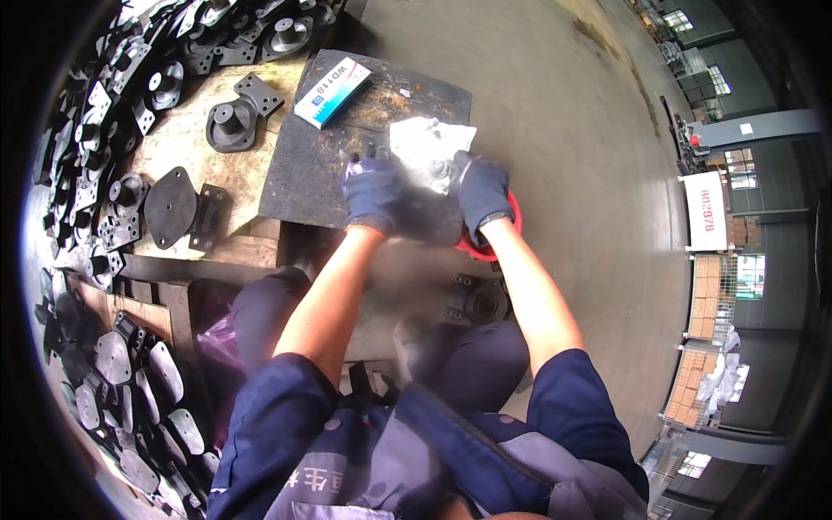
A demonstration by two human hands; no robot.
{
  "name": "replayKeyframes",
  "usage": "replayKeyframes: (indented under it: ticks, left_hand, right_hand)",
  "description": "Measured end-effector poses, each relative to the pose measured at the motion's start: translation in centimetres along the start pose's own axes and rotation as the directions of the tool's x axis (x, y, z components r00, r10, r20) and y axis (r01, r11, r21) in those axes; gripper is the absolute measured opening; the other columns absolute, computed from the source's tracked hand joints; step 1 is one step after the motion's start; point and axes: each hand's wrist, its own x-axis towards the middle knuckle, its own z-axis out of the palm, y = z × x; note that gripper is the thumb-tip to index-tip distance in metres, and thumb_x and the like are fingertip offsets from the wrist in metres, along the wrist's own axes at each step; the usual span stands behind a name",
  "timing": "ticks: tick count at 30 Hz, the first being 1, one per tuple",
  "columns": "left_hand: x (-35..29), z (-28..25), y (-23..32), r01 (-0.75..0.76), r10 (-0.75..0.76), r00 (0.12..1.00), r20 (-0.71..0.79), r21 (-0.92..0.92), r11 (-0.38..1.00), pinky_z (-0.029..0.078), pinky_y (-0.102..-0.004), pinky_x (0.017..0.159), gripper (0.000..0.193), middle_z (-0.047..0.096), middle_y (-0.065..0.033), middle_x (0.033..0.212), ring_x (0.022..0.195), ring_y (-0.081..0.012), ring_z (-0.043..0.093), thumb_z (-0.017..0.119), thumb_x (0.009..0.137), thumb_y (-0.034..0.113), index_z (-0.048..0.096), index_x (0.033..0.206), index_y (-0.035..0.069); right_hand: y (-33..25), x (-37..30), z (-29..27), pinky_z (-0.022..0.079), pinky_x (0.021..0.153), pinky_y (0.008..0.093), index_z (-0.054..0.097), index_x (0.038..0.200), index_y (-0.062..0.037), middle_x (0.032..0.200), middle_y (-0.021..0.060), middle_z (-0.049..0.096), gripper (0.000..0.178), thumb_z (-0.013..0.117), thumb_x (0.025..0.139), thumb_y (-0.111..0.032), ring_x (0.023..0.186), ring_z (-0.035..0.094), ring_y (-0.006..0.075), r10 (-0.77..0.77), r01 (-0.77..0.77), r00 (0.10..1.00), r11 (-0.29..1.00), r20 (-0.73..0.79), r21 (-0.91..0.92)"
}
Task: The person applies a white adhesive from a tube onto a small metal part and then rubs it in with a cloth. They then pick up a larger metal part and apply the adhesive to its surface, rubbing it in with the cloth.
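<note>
A crumpled white cloth or paper (423,143), washed out by glare, lies over the far right part of a dark worn board (295,186). Rounded ridges show in it, but what makes them is unclear. My right hand (481,185), in a dark blue glove, grips its right edge with the thumb on top. Beside its left edge is my left hand (373,188), also gloved, with fingers curled over the board; what they hold, if anything, is hidden. A red round-edged object (485,250) shows beneath my right wrist.
A blue and white box (333,93) lies on the board. Left of it, a wooden table (251,178) carries a metal mount (230,126), a dark oval plate (170,208) and many piled brackets. More oval plates (113,357) are heaped at lower left. Another mount (485,302) sits below the board.
</note>
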Motion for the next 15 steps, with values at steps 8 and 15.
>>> replayKeyframes:
  ticks: [8,15]
  left_hand:
    - [0.6,0.6,-0.7,-0.092,0.092,0.996,-0.004,-0.06,0.994,0.051,-0.0417,0.078,0.021,0.068,-0.0118,0.092,0.094,-0.0303,0.063,0.066,0.073,0.027,0.07,0.089,0.013]
    - [1.1,1.0,-1.4,-0.147,0.149,0.989,0.01,-0.128,0.981,0.043,-0.0398,0.096,0.029,0.067,-0.0104,0.104,0.111,-0.0265,0.058,0.063,0.074,0.028,0.069,0.097,0.011]
  right_hand:
    - [1.0,-0.2,0.5,0.05,0.07,0.0483,0.065,0.094,-0.0095,0.08,0.0211,0.066,0.02,0.052,0.085,-0.022,0.078,0.066,0.0378,0.046,-0.045,0.999,0.997,-0.018,0.061]
    - [0.6,-1.1,-0.3,0.052,0.063,0.0445,0.065,0.09,-0.0115,0.077,0.0179,0.067,0.017,0.053,0.088,-0.024,0.073,0.067,0.0359,0.056,-0.063,0.996,0.992,0.066,0.114]
